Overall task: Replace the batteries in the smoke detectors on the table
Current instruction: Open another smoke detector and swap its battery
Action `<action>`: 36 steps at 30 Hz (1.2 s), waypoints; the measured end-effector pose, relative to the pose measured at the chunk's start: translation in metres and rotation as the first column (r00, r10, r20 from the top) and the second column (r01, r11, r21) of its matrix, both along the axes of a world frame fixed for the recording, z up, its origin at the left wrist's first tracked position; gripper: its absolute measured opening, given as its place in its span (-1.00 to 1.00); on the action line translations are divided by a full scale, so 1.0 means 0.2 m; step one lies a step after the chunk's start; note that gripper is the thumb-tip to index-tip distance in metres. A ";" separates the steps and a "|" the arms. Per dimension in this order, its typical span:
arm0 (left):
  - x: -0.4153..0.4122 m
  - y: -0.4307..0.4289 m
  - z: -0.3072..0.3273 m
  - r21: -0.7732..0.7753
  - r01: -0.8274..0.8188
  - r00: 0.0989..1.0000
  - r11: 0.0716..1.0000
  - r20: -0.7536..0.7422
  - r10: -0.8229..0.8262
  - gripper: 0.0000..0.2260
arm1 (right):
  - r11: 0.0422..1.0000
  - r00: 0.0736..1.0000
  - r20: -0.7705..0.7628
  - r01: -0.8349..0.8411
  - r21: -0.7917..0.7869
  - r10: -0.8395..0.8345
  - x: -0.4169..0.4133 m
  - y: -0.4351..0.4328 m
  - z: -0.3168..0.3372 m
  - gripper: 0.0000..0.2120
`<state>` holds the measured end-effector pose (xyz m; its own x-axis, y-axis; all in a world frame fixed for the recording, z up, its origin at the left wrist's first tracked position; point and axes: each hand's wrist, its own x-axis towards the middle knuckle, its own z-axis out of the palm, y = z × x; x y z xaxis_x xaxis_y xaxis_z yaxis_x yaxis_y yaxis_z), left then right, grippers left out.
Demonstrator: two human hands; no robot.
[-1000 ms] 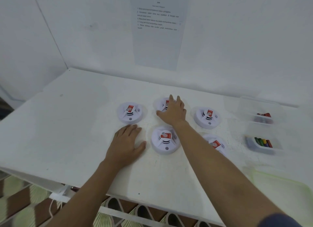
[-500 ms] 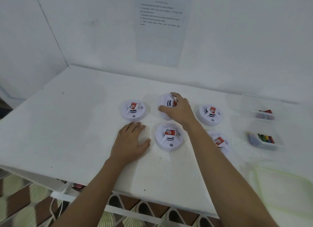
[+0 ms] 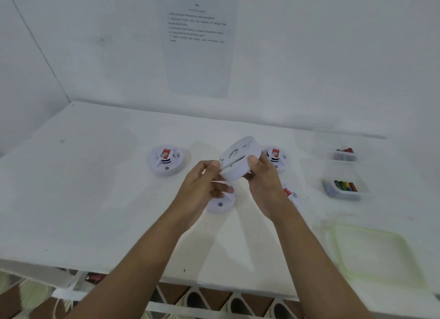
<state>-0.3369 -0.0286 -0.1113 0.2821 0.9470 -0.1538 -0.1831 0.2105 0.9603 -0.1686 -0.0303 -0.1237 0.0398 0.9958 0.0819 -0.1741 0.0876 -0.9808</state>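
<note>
Above counter centre | smoke detector (image 3: 239,160) lifted, tilted back-side toward camera | right hand (image 3: 265,187) grips its right rim | left hand (image 3: 202,187) pinches left edge, both equally near

Two bare forearms enter from 6 o'clock. No sleeve, glove, watch or ring shows on either. The left hand (image 3: 202,187) and right hand (image 3: 266,187) are uncovered to the wrist. Fingers (image 3: 253,161) carry short, plain nails; motion blur hides finer detail.
</note>
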 end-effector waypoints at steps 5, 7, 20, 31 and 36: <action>0.11 -0.02 0.03 -0.149 0.031 0.983 0.988 0.184 -0.003 -0.77 | 0.997 0.995 0.075 -0.073 0.037 0.070 0.16 -0.07 0.00 -0.22; 0.15 -0.03 0.04 -0.155 0.037 0.979 0.987 0.206 -0.004 -0.77 | 0.989 0.982 0.129 -0.142 0.027 0.137 0.24 -0.09 0.01 -0.22; 0.47 -0.23 0.05 0.053 0.098 0.986 0.994 -0.143 -0.089 -0.80 | 0.980 0.984 0.151 -0.124 0.158 0.100 0.61 -0.25 0.05 -0.21; 0.62 -0.33 0.13 0.511 0.321 0.797 0.797 -0.600 0.063 -0.44 | 0.972 0.972 -0.046 -0.227 0.068 0.230 0.82 -0.45 0.03 -0.11; 0.67 -0.36 0.09 0.512 0.368 0.801 0.776 -0.599 0.016 -0.42 | 0.964 0.961 -0.081 -0.262 0.053 0.266 0.88 -0.50 0.01 -0.09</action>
<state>-0.2023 -0.1007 -0.0926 0.5014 0.8365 0.2211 0.3850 -0.4446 0.8088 0.0064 -0.1300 -0.1222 -0.2151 0.9677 0.1312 -0.2803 0.0676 -0.9575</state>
